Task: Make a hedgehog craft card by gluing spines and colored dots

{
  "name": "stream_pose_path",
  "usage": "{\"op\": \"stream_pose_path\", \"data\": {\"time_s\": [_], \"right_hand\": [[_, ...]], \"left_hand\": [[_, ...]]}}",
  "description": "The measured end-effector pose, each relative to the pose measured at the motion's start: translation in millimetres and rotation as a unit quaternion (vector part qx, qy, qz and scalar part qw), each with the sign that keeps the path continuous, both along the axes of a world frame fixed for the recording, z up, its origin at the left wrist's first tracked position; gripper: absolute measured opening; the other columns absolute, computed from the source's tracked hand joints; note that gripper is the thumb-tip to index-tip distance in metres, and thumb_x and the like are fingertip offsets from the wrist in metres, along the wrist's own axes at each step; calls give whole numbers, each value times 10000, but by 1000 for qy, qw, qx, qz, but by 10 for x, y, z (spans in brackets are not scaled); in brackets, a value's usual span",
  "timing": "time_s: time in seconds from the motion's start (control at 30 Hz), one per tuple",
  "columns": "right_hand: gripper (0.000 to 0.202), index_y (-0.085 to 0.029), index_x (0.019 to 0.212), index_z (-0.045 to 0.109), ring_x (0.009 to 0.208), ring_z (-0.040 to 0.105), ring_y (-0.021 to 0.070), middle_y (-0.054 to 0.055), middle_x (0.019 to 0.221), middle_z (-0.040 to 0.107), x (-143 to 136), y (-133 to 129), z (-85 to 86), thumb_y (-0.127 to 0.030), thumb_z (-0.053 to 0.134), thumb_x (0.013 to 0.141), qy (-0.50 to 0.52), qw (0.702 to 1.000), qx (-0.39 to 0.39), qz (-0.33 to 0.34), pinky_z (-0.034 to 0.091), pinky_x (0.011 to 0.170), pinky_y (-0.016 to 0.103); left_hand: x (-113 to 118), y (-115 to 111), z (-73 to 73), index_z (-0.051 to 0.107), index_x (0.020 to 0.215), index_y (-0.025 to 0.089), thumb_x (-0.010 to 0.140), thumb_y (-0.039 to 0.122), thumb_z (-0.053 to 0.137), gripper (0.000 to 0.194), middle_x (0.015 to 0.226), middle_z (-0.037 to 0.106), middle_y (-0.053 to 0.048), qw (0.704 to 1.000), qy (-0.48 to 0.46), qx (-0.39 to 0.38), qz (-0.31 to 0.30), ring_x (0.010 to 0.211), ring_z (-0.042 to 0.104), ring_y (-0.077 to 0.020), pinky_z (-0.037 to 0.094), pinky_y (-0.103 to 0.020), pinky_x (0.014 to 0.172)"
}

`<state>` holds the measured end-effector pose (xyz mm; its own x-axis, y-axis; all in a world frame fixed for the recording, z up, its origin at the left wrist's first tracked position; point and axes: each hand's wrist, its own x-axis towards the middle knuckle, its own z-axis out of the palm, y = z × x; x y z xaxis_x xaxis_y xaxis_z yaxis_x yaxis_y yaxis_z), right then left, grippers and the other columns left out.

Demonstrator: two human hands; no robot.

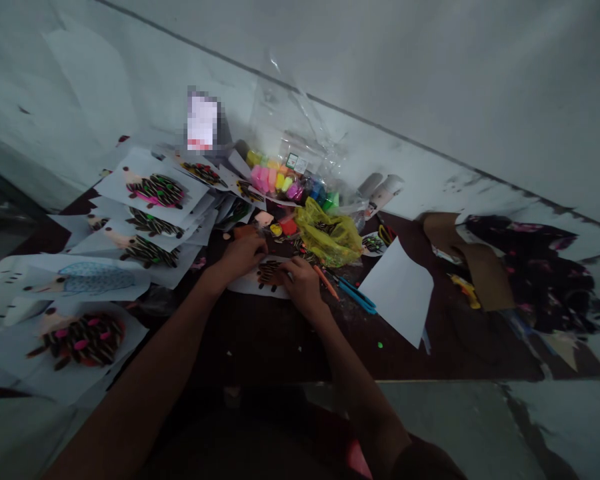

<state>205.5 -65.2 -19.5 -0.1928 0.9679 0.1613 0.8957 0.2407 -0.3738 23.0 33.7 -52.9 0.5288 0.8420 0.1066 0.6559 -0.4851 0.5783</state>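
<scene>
A small white paper with a hedgehog picture covered in dark striped seeds lies on the dark table between my hands. My left hand rests at the paper's upper left, fingers bent and close together; whatever is under the fingertips is hidden. On the right side of the picture, my right hand touches the seeds with curled fingers, and anything between them is too small to make out. Just beyond, a yellow plastic bag sits beside loose seeds and lumps of red and yellow clay.
Finished-looking hedgehog sheets are piled at the left. Clear bags of coloured clay stand against the wall. To the right lie an orange pen, a blue tool, white paper, a yellow tool and dark cloth.
</scene>
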Motion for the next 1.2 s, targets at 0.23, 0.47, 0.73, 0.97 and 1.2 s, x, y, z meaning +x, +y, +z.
{"op": "stream_pose_path", "data": {"time_s": [0.23, 0.47, 0.73, 0.97, 1.2], "right_hand": [[156, -215, 878, 736, 942, 603, 194, 60, 913, 686, -31, 11, -25, -178, 617, 972, -34, 999, 21, 7, 454, 857, 277], [159, -197, 885, 736, 939, 614, 200, 77, 914, 695, -65, 15, -35, -184, 608, 979, -55, 998, 12, 3, 457, 844, 282], [211, -207, 1083, 748, 980, 649, 179, 70, 1024, 713, 100, -2, 85, -212, 549, 1013, -6, 999, 22, -29, 469, 860, 258], [271, -216, 1114, 776, 1011, 638, 204, 95, 1091, 704, 311, 300, 265, -270, 524, 1030, -127, 985, -65, -101, 454, 792, 261], [314, -207, 1165, 744, 1133, 599, 234, 118, 1203, 667, 238, 454, 275, -272, 460, 1048, -199, 971, -104, -77, 466, 848, 284]], "left_hand": [[0, 12, -17, 727, 880, 192, 820, 175, 558, 180, 952, 716, -79, 1000, 1, 1, 2, 936, 646, -237, 507, -334, 803], [-5, 12, -24, 708, 849, 200, 825, 166, 567, 148, 953, 723, -69, 1000, 3, 3, -2, 937, 649, -227, 500, -322, 792], [-4, -4, 14, 724, 861, 194, 844, 180, 583, 143, 969, 713, -84, 1000, -1, -11, 6, 951, 645, -251, 498, -345, 806], [-11, -7, 20, 728, 872, 197, 855, 197, 563, 166, 955, 706, -76, 1000, 0, -12, 1, 924, 638, -238, 490, -328, 788], [-8, 29, -16, 720, 867, 188, 857, 205, 535, 186, 992, 683, -95, 1000, 7, 14, 17, 943, 625, -256, 500, -366, 853]]}}
